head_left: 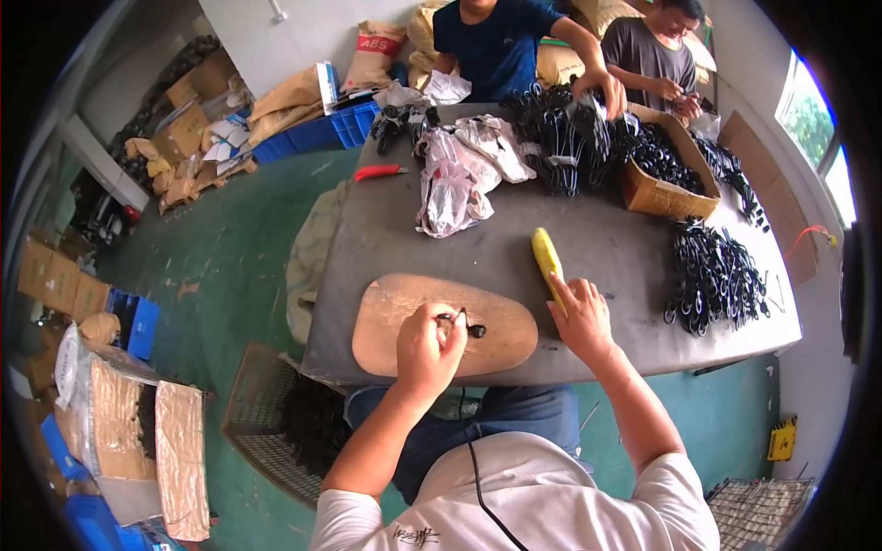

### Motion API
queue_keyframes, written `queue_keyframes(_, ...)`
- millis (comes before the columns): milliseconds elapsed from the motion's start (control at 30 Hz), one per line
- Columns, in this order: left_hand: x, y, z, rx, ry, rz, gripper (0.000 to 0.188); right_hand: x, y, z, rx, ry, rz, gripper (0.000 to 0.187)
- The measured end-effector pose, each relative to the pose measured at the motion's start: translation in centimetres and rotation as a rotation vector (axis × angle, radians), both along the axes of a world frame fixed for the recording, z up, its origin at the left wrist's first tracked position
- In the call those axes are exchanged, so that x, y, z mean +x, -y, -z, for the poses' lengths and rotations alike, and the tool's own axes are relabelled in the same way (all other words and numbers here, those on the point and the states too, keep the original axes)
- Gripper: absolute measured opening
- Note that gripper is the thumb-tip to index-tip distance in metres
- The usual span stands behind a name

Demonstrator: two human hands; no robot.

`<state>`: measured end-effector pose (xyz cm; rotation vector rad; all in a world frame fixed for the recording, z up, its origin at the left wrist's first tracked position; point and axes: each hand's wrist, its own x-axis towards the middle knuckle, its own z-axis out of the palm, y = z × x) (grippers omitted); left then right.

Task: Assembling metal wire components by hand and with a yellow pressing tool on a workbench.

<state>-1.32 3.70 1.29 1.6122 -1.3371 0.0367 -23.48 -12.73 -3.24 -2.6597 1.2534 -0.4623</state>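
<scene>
My left hand (pixel 430 349) is closed with fingers and thumb pinched round a small black plastic piece (pixel 476 331), whose dark end sticks out to the right. It is over a rounded wooden board (pixel 390 308) at the table's near edge. To the right, my right hand (pixel 585 320) has its thumb and fingers at the near end of a long yellow object (pixel 546 253), which looks like a tool handle. The object points away from me, right of the board. My fingers hide its near end, so its full shape does not show.
Crumpled plastic bags (pixel 455 179), a red-handled tool (pixel 378 172), black looped parts (pixel 717 280) and a cardboard box (pixel 689 197) of black parts are on the grey table (pixel 413 253). Two people are across it, one reaching into the parts. A crate (pixel 257 395) stands beside my left leg.
</scene>
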Motion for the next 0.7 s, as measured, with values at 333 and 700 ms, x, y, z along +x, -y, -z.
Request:
queue_keyframes(333,9.3,-7.5,0.1,-0.258,-0.617,-0.242,0.043,-2.1,1.7,5.8,-0.17,0.04,0.219,0.063)
queue_keyframes(700,20.4,-24.5,3.1,-0.438,-0.784,-0.795,0.05,-4.8,0.3,5.7,-0.095,0.171,0.084,0.053)
